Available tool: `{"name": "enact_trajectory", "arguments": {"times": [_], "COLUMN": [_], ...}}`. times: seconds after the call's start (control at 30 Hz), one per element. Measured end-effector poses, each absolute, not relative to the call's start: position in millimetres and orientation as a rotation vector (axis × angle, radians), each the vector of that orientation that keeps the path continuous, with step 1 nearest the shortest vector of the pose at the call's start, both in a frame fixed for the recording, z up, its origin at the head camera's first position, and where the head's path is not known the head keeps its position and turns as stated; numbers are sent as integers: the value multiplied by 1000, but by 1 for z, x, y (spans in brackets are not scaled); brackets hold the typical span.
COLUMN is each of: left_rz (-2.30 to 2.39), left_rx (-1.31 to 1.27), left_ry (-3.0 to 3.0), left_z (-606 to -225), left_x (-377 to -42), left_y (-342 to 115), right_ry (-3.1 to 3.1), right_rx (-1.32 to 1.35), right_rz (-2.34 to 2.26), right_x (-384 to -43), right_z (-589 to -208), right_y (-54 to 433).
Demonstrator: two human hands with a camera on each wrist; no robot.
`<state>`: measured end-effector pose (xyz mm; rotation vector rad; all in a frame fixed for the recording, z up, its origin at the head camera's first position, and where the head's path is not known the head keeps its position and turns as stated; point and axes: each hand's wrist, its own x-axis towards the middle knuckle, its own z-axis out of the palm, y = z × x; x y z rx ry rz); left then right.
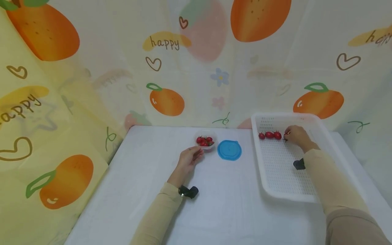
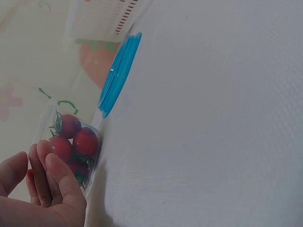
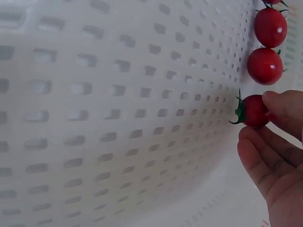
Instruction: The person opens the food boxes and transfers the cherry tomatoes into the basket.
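In the right wrist view, my right hand [image 3: 279,151] pinches a red cherry tomato [image 3: 254,112] with a green stem between thumb and fingers, inside the white perforated basket [image 1: 275,170]. Several other cherry tomatoes [image 1: 269,135] lie in a row along the basket's far side, left of that hand. My left hand [image 1: 188,160] has loosely bent fingers and holds nothing. It is at the near side of a small clear plastic container [image 1: 206,133] with several cherry tomatoes [image 2: 86,142] in it. Whether its fingers touch the container, I cannot tell.
A round blue lid [image 1: 229,150] lies flat on the white tabletop [image 1: 220,204], between the clear container and the basket. Behind the table hangs a fruit-patterned curtain [image 1: 199,92]. Each wrist wears a small black camera, such as the left one [image 1: 189,192].
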<state>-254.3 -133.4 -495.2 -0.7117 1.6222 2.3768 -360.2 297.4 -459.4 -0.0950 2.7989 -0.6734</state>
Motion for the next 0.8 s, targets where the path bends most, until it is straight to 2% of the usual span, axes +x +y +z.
{"name": "enact_trajectory", "arguments": {"times": [0.4, 0.8], "left_rz": [2384, 2393], "left_rx": [-704, -708], "left_ry": [1630, 1633], "left_z": [-496, -496], "left_x": [-255, -255], "left_y": [-134, -131], "right_ry": [2808, 2877], "right_rx": [-119, -196], "right_rz": [-649, -649], "right_x": [-360, -359], "right_z": [-462, -442], "right_y": [294, 293]}}
